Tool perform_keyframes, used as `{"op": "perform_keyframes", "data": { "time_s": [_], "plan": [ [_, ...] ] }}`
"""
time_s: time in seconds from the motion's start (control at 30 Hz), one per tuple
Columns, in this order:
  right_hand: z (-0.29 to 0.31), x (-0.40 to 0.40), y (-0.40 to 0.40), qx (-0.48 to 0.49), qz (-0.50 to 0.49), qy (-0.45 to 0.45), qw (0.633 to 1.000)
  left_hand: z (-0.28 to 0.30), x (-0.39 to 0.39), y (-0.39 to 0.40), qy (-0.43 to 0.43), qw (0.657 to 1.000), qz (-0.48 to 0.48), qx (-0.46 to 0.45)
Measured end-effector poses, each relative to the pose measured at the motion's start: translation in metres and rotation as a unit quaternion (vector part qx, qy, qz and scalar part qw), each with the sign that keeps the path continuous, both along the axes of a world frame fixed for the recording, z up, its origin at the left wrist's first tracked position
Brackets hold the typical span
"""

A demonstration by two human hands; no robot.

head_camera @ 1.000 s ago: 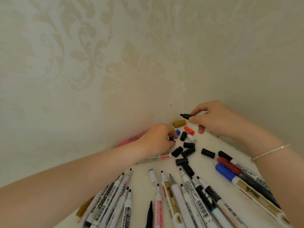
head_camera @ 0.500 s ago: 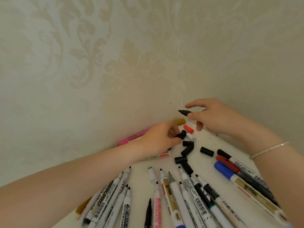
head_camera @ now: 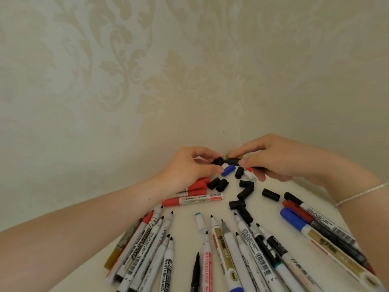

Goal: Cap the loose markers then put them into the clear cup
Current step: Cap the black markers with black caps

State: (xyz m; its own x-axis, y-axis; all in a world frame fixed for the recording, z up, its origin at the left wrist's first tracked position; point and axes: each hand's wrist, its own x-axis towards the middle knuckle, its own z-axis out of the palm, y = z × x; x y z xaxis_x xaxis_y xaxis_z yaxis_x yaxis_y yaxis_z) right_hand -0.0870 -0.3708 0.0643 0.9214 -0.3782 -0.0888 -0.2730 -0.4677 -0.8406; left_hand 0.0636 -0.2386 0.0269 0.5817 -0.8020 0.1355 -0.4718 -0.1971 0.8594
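My left hand (head_camera: 189, 167) pinches a black cap (head_camera: 217, 161) above the table near the wall corner. My right hand (head_camera: 271, 159) grips a black marker (head_camera: 232, 161), whose tip meets the mouth of that cap. Below the hands lie several loose black caps (head_camera: 245, 191), a blue cap (head_camera: 228, 170) and a red cap (head_camera: 249, 169). Several uncapped markers (head_camera: 221, 245) fan out along the near side of the table. Capped red markers (head_camera: 191, 200) lie under my left wrist. No clear cup is in view.
The white table (head_camera: 185, 218) fits into a corner of patterned wallpaper (head_camera: 147, 81). Capped blue, red and black markers (head_camera: 299, 220) lie at the right under my right forearm, which wears a thin bracelet (head_camera: 362, 193). A gold marker (head_camera: 113, 256) lies at the left edge.
My left hand has picked a black cap from the pile and lifted it. Both hands have come together, so the cap now meets the tip of the black marker.
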Motion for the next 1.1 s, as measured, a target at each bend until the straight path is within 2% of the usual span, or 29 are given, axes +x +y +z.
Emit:
{"op": "perform_keyframes", "data": {
  "time_s": [0.1,0.27,0.33,0.47,0.6,0.67,0.77,0.87,0.93,1.0,1.1],
  "plan": [
    [-0.002,0.002,0.000,-0.002,0.008,0.004,1.000,0.002,-0.003,0.001,0.008,1.000,-0.013,-0.007],
    [-0.005,0.003,-0.001,-0.016,0.022,0.010,1.000,0.005,-0.006,0.000,-0.040,0.997,-0.059,-0.008],
    [-0.005,0.003,0.000,-0.002,0.021,0.012,1.000,0.007,-0.005,-0.001,-0.032,0.995,-0.090,-0.003],
    [-0.001,0.000,0.000,0.012,0.030,-0.009,0.999,0.016,-0.002,0.002,0.082,0.987,-0.140,-0.004],
    [0.004,-0.003,0.001,0.034,0.026,-0.040,0.998,0.026,0.002,0.002,0.232,0.958,-0.170,-0.002],
    [0.006,-0.004,0.001,0.041,0.019,-0.048,0.998,0.029,0.001,0.001,0.268,0.946,-0.183,-0.004],
    [0.004,-0.004,0.001,0.030,0.018,-0.020,0.999,0.027,0.003,0.000,0.272,0.944,-0.184,0.029],
    [0.002,-0.006,-0.003,-0.005,0.000,0.032,0.999,0.015,0.013,-0.002,0.199,0.966,-0.142,0.083],
    [0.002,-0.008,-0.009,-0.028,-0.032,0.047,0.998,0.005,0.016,0.000,0.071,0.981,-0.123,0.133],
    [0.002,-0.009,-0.014,-0.045,-0.064,0.043,0.996,-0.006,0.011,0.002,-0.060,0.970,-0.143,0.185],
    [0.000,-0.007,-0.012,-0.054,-0.082,0.038,0.994,-0.021,-0.002,-0.001,-0.247,0.931,-0.148,0.226]
  ]
}}
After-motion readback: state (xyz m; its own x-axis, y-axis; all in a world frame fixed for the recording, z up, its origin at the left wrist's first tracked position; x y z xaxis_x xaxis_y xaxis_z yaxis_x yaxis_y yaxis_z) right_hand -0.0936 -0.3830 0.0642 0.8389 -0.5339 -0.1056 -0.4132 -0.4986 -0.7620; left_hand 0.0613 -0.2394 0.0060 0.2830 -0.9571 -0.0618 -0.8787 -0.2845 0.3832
